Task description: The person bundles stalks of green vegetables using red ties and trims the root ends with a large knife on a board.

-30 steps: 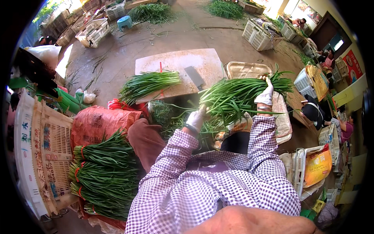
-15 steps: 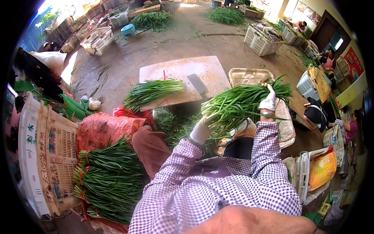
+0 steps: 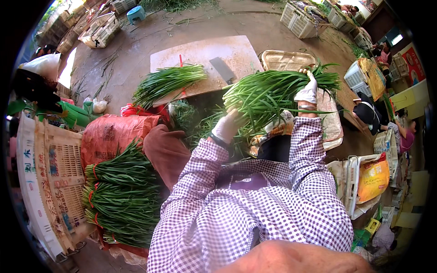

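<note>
From where I stand, the left hand point(image 3: 229, 125) is blurred at the fingertips; whether it touches the garlic chives point(image 3: 266, 88) I can't tell. Their leaves cover the near rim of the shallow basket point(image 3: 288, 59), and the far heap of greens point(image 3: 177, 4) is cut off.

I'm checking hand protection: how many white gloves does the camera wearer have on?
2: the left glove on the left hand, at the pale ends of the greens; the right glove on the right hand, gripping them nearer the leafy tips.
</note>
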`<state>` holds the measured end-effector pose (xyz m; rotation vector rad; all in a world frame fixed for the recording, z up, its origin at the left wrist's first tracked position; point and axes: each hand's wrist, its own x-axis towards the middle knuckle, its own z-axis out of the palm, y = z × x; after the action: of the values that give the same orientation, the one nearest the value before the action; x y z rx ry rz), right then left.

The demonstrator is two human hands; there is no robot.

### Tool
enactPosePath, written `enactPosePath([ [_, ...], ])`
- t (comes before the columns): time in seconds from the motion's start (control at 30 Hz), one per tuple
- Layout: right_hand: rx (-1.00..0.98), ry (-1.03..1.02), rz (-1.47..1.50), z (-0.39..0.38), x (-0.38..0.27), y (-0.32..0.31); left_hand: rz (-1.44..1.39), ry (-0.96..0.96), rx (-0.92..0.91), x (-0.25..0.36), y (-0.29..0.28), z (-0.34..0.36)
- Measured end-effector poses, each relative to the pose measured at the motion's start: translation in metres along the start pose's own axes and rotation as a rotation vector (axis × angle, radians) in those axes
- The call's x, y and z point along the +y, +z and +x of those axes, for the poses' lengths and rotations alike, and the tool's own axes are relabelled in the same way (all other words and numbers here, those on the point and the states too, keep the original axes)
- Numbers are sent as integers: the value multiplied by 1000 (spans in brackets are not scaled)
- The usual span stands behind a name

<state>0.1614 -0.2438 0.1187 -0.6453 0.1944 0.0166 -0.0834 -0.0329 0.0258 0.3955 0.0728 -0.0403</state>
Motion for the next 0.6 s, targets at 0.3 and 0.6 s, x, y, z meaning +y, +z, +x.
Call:
enactPosePath([
  [0.3, -81, 63, -6, 13, -13, 15, 463, -20, 255, -3, -11, 1],
  [0.6, -19, -3, 95, 29, -42, 12, 1468, -412, 360, 9, -84, -12],
])
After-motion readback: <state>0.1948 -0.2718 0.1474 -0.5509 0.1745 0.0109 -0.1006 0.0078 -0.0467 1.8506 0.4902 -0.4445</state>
